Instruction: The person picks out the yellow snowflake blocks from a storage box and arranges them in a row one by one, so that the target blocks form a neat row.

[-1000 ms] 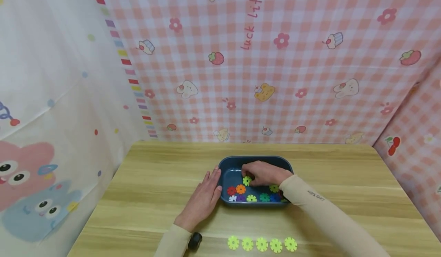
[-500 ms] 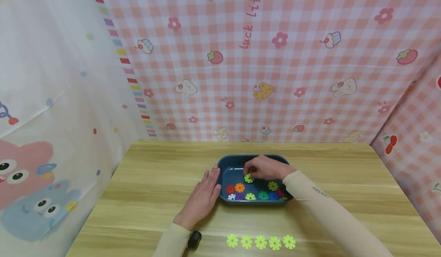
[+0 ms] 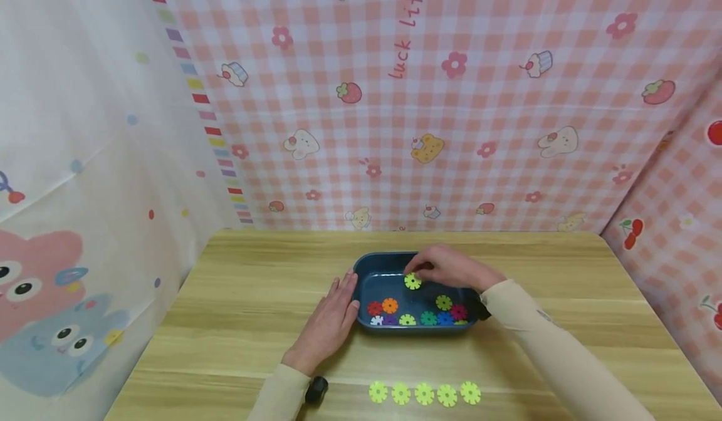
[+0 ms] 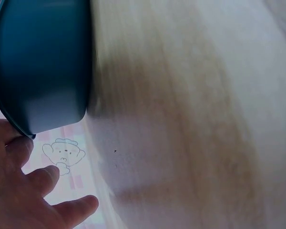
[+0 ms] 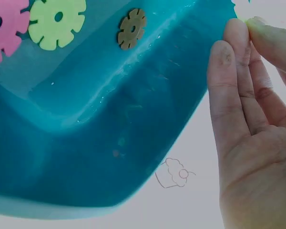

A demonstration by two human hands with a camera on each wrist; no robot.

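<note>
A dark blue rectangular tray point(image 3: 417, 331) holds several notched plastic discs. My right hand point(image 3: 451, 265) is over its back part, pinching a yellow-green notched disc point(image 3: 412, 281) between thumb and fingertips. In the right wrist view, that disc point(image 5: 241, 8) shows only partly at the top edge. My left hand point(image 3: 324, 327) rests with extended fingers against the tray's left side. The left wrist view shows its fingers point(image 4: 43, 180) by the tray's outer wall point(image 4: 47, 67). Inside lie red point(image 3: 375, 308), orange point(image 3: 389, 306), green point(image 3: 429, 317) and blue point(image 3: 445, 319) discs, among others.
In front of the tray, several yellow-green discs point(image 3: 424, 394) form a row on the wooden table point(image 3: 271, 258). A brown disc point(image 5: 132, 29) lies apart inside the tray. Patterned cloth point(image 3: 316, 95) hangs behind the table and at both sides.
My right hand has risen and moved slightly right and back, lifting the yellow-green disc from the tray. The left hand stays at the tray's side. The head view has shifted slightly.
</note>
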